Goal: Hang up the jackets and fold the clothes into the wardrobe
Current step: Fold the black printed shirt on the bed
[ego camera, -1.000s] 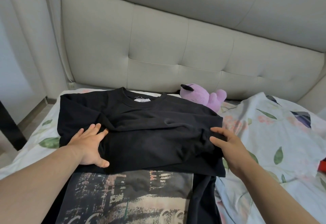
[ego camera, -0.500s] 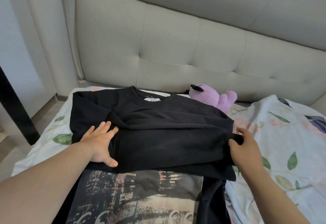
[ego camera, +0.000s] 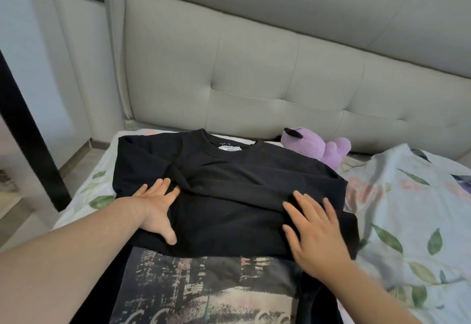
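Hands rest flat and spread, holding nothing: left hand (ego camera: 158,209) and right hand (ego camera: 316,234) press the black T-shirt (ego camera: 229,196) near the bed's (ego camera: 407,221) head edge. Risk: uneven pressure can bunch the folded sleeves, skewing the fold.

A plain black T-shirt (ego camera: 229,191) with a white neck label (ego camera: 230,149) lies over a second black shirt (ego camera: 204,290) printed in washed-out grey, cream and faint pink — a grainy, distressed graphic. The bedsheet (ego camera: 407,221) is pale blue-white, patterned with green leaves and soft pink blooms. A lilac plush toy (ego camera: 318,149) has one black ear; the padded headboard (ego camera: 280,81) is light grey-beige.
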Demonstrator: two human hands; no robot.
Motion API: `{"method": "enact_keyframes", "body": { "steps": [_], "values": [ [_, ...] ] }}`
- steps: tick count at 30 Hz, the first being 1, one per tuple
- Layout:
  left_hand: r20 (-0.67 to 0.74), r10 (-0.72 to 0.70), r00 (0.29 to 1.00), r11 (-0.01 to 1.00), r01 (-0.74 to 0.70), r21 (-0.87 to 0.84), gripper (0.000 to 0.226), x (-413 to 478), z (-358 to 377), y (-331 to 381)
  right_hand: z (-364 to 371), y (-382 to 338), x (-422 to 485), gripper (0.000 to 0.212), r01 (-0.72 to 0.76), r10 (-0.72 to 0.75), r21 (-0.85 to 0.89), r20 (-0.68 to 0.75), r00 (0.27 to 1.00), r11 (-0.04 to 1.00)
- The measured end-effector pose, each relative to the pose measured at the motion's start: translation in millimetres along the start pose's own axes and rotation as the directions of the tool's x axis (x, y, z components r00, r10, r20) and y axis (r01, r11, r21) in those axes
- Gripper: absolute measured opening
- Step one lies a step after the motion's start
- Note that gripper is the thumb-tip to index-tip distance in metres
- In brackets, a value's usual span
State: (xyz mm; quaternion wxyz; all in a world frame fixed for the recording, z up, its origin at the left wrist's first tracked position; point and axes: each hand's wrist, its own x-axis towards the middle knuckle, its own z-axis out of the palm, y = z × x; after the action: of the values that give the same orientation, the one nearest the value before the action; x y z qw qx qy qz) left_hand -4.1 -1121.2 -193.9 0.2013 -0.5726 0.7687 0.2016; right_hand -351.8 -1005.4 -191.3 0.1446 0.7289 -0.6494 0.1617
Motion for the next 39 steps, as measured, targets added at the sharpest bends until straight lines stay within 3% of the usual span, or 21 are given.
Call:
{"method": "enact_keyframes", "body": {
  "steps": [3,5,6,8,10,12,16,18,20,21,23,26,35,39],
  "values": [
    [-0.066,-0.038,0.997,0.976,0.023,-0.214,0.101,-7.7,-9.4,8.4,13.6,-10.0,27.2,0.047,-0.187,0.181,0.065,0.093,0.979,0.980],
    [-0.329,-0.123,0.936,0.932,-0.005,-0.363,0.063,-11.9,-18.6,18.0,11.6,-12.8,47.9,0.034,-0.334,0.314,0.142,0.142,0.939,0.932],
    [-0.487,-0.171,0.857,0.920,-0.038,-0.389,0.047,-13.2,-24.0,22.6,11.1,-13.8,55.4,0.030,-0.377,0.348,0.172,0.175,0.921,0.910],
    [-0.656,-0.185,0.731,0.942,-0.059,-0.331,0.032,-13.3,-34.8,27.3,9.7,-14.1,63.7,0.024,-0.423,0.379,0.240,0.207,0.902,0.874],
    [-0.655,-0.114,0.747,0.979,-0.028,-0.202,0.021,-3.6,-43.5,25.5,5.3,-11.0,69.3,0.022,-0.447,0.406,0.327,0.189,0.894,0.833],
    [-0.658,-0.121,0.743,0.982,-0.007,-0.189,0.022,6.0,-54.7,22.0,3.7,-6.1,75.3,0.023,-0.442,0.422,0.315,0.134,0.897,0.840],
    [-0.740,-0.209,0.639,0.934,-0.093,-0.344,0.017,15.8,-77.7,29.0,9.1,-4.1,80.1,0.023,-0.374,0.381,0.122,-0.039,0.924,0.919],
    [-0.747,-0.184,0.639,0.922,-0.152,-0.356,0.041,15.7,-69.1,39.5,16.3,-11.9,71.6,0.033,-0.257,0.258,0.023,-0.129,0.958,0.966],
    [-0.791,-0.024,0.612,0.964,-0.196,-0.181,0.066,14.4,-44.9,48.0,20.6,-20.5,59.2,0.047,-0.069,0.064,-0.031,-0.127,0.990,0.997],
    [-0.768,0.084,0.635,0.980,-0.193,-0.053,0.074,13.5,-30.1,50.0,24.0,-22.6,52.1,0.052,0.000,-0.005,-0.062,-0.073,0.997,0.998],
    [-0.651,0.205,0.731,0.978,-0.172,0.116,0.086,17.2,-1.7,46.2,33.3,-23.2,40.1,0.062,0.022,-0.010,-0.119,0.104,0.994,0.993],
    [-0.590,0.225,0.776,0.974,-0.168,0.150,0.091,35.1,19.3,35.0,55.6,-21.9,36.1,0.073,-0.054,0.085,-0.120,0.276,0.957,0.991],
    [-0.566,0.201,0.799,0.978,-0.199,0.065,0.092,76.3,21.3,36.5,98.6,-11.4,57.7,0.077,-0.102,0.070,0.109,0.265,0.962,0.989],
    [-0.453,0.160,0.877,0.986,-0.163,0.032,0.086,81.5,13.0,40.9,100.2,-11.1,63.6,0.081,-0.121,0.093,0.059,0.356,0.930,0.991]
  ]
}}
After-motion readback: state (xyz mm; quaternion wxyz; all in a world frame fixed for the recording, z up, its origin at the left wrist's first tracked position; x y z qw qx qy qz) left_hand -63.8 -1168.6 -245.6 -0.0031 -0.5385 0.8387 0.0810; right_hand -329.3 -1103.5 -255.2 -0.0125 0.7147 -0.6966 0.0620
